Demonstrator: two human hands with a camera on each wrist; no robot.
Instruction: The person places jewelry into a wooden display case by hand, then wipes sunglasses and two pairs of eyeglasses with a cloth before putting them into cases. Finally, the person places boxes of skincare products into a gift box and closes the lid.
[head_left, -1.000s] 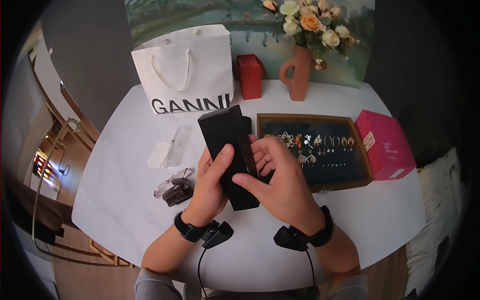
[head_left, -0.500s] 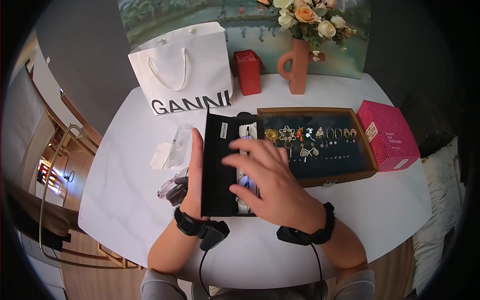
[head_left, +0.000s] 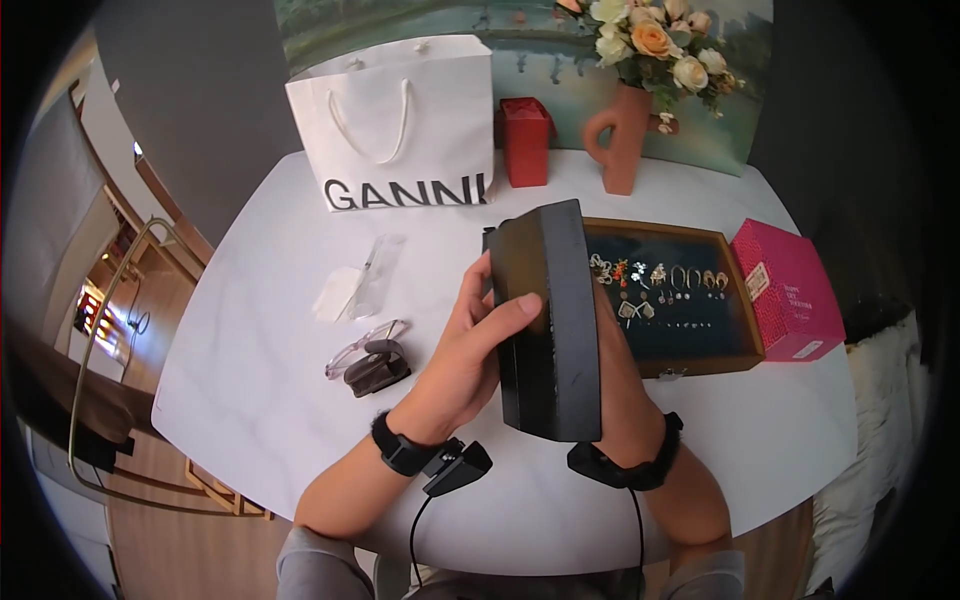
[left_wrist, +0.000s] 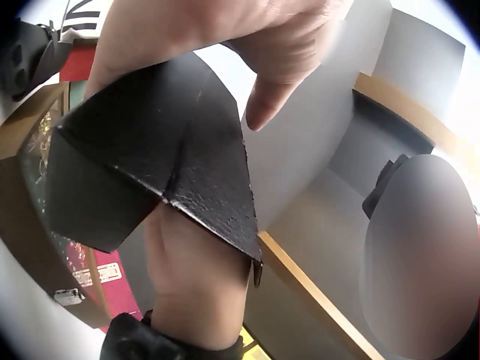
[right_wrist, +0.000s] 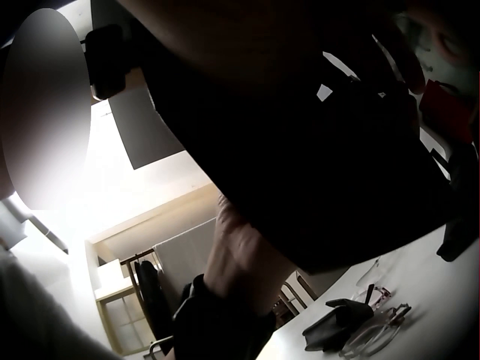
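My left hand grips a long black glasses case, its thumb lying across the front face and its fingers going round behind. The case is held up off the table, its outer faces toward the head camera. On the far side of it is my right hand; its fingers are hidden by the case in the head view and dark in the right wrist view, so I cannot tell how they hold. In the left wrist view, a crease runs along the case between its angled faces. The inside is hidden.
Left of the hands lie clear-framed glasses, a dark brown folded item and a clear pouch. A jewelry display box and a pink box stand right. Behind are a white paper bag, red box and vase.
The case was turned in both hands, then stood open with glasses and a white cloth showing inside. Now it is raised and turned, its outside facing the camera, and the right hand has gone behind it.
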